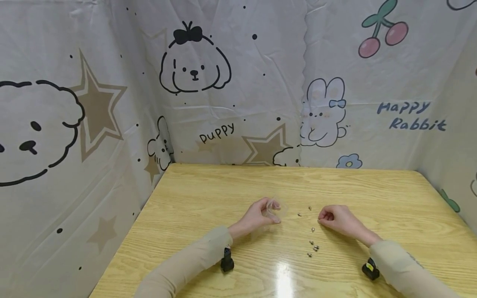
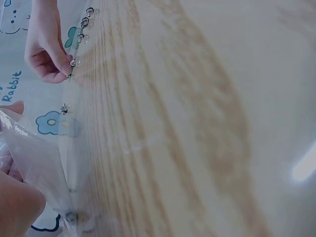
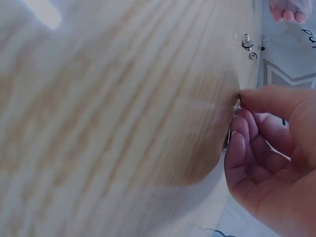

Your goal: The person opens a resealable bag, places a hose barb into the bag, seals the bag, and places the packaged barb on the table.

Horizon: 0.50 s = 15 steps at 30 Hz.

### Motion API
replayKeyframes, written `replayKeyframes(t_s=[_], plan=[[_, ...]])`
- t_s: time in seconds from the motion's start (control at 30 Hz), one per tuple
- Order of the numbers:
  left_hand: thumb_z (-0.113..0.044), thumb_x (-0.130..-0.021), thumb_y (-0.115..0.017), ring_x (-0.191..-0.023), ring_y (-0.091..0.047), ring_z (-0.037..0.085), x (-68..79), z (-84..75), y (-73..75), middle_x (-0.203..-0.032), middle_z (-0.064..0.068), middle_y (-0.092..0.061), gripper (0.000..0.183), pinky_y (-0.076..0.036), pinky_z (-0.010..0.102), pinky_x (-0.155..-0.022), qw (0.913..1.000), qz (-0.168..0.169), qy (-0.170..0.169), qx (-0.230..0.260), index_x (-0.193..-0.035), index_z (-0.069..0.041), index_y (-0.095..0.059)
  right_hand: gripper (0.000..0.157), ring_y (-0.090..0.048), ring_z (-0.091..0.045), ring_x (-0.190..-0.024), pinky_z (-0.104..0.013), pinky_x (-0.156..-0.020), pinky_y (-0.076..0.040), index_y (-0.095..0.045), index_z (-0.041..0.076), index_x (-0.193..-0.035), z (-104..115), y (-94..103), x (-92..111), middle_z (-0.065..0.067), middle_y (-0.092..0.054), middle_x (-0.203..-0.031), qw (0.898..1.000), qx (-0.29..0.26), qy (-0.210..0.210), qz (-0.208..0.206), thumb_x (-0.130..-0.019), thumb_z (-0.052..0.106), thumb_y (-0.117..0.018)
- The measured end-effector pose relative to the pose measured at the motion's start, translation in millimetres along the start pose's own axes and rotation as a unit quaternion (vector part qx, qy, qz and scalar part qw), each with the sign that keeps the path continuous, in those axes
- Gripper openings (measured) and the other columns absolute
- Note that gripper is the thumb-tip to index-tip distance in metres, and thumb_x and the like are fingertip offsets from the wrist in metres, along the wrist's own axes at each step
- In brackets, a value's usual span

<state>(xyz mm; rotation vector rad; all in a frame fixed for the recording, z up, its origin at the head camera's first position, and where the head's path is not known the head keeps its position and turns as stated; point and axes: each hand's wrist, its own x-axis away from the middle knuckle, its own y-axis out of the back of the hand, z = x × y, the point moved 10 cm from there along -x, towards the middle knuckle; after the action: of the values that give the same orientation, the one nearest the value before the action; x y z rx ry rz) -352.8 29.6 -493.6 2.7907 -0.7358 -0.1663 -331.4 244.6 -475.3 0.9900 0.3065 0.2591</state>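
My left hand (image 1: 258,215) holds a clear plastic bag (image 1: 275,209) above the table, fingers and thumb curled at its mouth. In the left wrist view the clear bag (image 2: 37,153) tapers downward, and a small metal piece (image 2: 71,216) shows by its lower end. To the right, my right hand (image 1: 340,219) is low at the tabletop. Its thumb and forefinger pinch a small shiny screw-like metal piece (image 3: 239,98), mostly covered by the fingertips. Several similar metal pieces (image 1: 313,229) lie scattered between the hands and nearer to me.
The wood-grain table (image 1: 208,186) has a bright glare spot toward its front. A printed curtain (image 1: 238,82) hangs behind it and along both sides. Each wrist wears a black camera (image 1: 227,260) below the beige sleeve (image 1: 193,256).
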Motion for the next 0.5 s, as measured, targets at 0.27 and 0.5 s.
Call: replayKeyframes(t_s=[0.27, 0.5], plan=[[-0.004, -0.084, -0.078, -0.122, -0.061, 0.028, -0.2, 1.0, 0.1, -0.124, 0.012, -0.067, 0.038, -0.047, 0.043, -0.11, 1.0, -0.001, 0.001, 0.004, -0.118, -0.009, -0.062, 0.005, -0.054, 0.004, -0.069, -0.018, -0.061, -0.051, -0.067, 0.009, -0.082, 2.5, 4.6, 1.1, 0.004, -0.067, -0.077, 1.0, -0.014, -0.005, -0.004, -0.086, 0.007, -0.07], [-0.001, -0.084, -0.077, -0.123, -0.06, 0.029, 0.2, 0.8, -0.5, -0.125, 0.012, -0.066, 0.038, -0.048, 0.042, -0.108, 0.9999, 0.006, 0.002, 0.012, -0.118, -0.008, -0.062, 0.006, -0.057, 0.005, -0.072, -0.019, -0.065, -0.054, -0.067, 0.005, -0.086, 13.8, 17.0, -2.9, 0.001, -0.07, -0.082, 0.999, -0.031, 0.012, -0.014, -0.088, 0.009, -0.071]])
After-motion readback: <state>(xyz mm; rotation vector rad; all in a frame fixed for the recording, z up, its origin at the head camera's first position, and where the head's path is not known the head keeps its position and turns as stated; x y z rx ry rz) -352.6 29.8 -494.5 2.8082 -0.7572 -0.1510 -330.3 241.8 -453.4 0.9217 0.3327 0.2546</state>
